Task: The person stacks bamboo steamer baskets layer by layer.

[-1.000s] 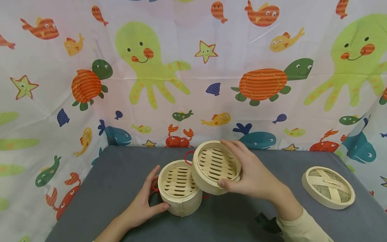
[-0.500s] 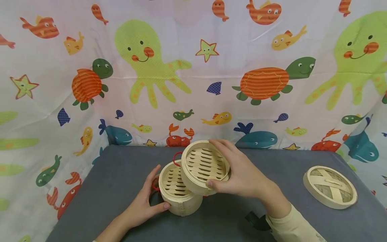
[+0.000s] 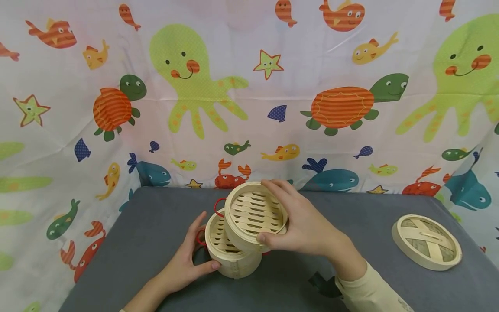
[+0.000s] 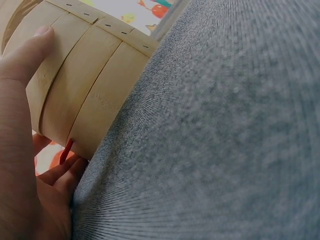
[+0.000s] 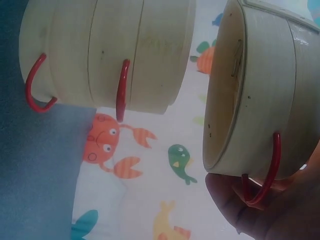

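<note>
On the grey table stands a bamboo steamer stack (image 3: 236, 266) with a slatted floor and red loop handles. My left hand (image 3: 185, 258) grips its left side, thumb across the front; in the left wrist view the thumb presses the bamboo wall (image 4: 82, 85). Tilted above the stack, a bamboo steamer basket (image 3: 255, 212) is held by my right hand (image 3: 306, 221), thumb in front and fingers on the far rim. In the right wrist view, a gap separates this basket (image 5: 267, 85) from the stack (image 5: 112, 45). The basket covers part of the stack's opening in the head view.
To the right on the grey table (image 3: 163, 212) lies a round bamboo lid (image 3: 426, 242) with crossed strips. A black strap-like thing (image 3: 324, 286) is near the right sleeve. A sea-animal curtain (image 3: 280, 130) hangs behind the table and along its sides.
My right hand has carried the steamer basket leftward, from the stack's right side to over much of its opening. My left hand and the stack have stayed in place.
</note>
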`<state>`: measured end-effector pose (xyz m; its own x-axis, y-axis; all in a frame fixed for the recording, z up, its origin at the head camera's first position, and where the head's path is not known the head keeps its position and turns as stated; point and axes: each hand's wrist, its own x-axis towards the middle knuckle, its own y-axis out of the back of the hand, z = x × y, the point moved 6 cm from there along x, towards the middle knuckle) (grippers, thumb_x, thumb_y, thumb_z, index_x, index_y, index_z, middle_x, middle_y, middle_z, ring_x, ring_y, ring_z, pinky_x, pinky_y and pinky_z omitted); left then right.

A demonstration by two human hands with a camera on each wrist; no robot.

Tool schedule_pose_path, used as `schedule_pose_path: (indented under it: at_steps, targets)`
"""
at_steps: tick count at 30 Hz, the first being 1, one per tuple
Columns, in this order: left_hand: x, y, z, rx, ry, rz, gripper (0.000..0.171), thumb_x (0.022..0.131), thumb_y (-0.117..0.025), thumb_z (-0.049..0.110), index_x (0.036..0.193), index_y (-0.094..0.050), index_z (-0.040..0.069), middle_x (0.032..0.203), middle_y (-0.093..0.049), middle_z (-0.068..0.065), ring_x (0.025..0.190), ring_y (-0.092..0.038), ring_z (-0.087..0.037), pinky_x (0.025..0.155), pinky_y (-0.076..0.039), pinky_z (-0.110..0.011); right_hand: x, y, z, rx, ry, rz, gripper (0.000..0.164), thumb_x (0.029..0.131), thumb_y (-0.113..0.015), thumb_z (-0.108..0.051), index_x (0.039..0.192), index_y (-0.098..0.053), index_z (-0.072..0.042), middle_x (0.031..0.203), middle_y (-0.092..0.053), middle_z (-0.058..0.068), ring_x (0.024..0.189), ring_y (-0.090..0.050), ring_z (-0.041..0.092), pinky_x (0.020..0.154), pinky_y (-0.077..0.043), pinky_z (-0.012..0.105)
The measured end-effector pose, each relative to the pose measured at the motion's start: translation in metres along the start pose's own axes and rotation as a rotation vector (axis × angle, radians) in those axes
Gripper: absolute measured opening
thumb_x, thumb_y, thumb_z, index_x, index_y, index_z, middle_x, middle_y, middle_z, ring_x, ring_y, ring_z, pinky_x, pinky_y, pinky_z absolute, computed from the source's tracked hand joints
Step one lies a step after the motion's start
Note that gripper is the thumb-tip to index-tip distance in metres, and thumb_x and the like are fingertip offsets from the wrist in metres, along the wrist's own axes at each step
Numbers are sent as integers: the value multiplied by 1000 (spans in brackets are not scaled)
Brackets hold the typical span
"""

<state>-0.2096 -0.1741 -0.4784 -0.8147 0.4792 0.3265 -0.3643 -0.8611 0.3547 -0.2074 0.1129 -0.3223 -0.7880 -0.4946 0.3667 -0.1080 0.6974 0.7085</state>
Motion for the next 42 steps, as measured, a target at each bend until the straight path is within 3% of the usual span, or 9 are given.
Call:
schedule_pose_path:
  at_steps: [4, 11, 18, 28, 38, 42]
  targets:
    - [-1, 0, 0, -14, 16, 3, 123, 91, -90, 8, 177, -5, 29, 164, -44, -15, 144, -53, -20, 115, -42, -26, 2, -2, -1, -2, 4, 1, 105, 82, -84, -58, 168, -43, -15, 157, -50, -1, 132, -57, 21, 104, -53, 57]
    - [-1, 1, 0, -5, -16, 6, 124, 89, -90, 4, 177, -5, 27, 165, -43, -16, 148, -48, -17, 114, -42, -28, 4, -4, -4, -10, 1, -5, 106, 81, -85, -58, 168, -43, -14, 156, -50, -1, 133, -56, 20, 105, -52, 57]
    - [-1, -1, -2, -20, 18, 3, 125, 90, -89, 5, 177, -4, 30, 165, -43, -14, 147, -49, -18, 115, -41, -27, 6, -6, -4, -17, 9, -2, 106, 80, -85, -57, 168, -43, -14, 156, -49, -1, 133, -56, 20, 106, -51, 56]
    - [-1, 2, -4, 1, 21, 11, 125, 90, -90, 7, 177, -4, 31, 165, -44, -16, 146, -51, -19, 115, -41, -28, 12, -11, -7, 2, 10, -22, 106, 82, -85, -57, 170, -39, -20, 158, -48, -1, 131, -57, 19, 105, -52, 54]
    - [-2, 1, -6, 9, 35, 18, 126, 90, -90, 7, 177, -2, 30, 165, -45, -15, 147, -50, -19, 116, -40, -28, 17, -15, -12, 14, 2, -46, 107, 80, -86, -55, 170, -40, -20, 159, -46, -2, 131, -56, 18, 105, -52, 52]
    - [-2, 0, -4, 8, 35, 18, 127, 90, -90, 7, 177, 0, 25, 165, -45, -15, 148, -49, -20, 117, -39, -27, 18, -17, -14, 15, 14, -50, 107, 80, -87, -54, 170, -40, -19, 159, -46, -2, 132, -56, 18, 105, -52, 52]
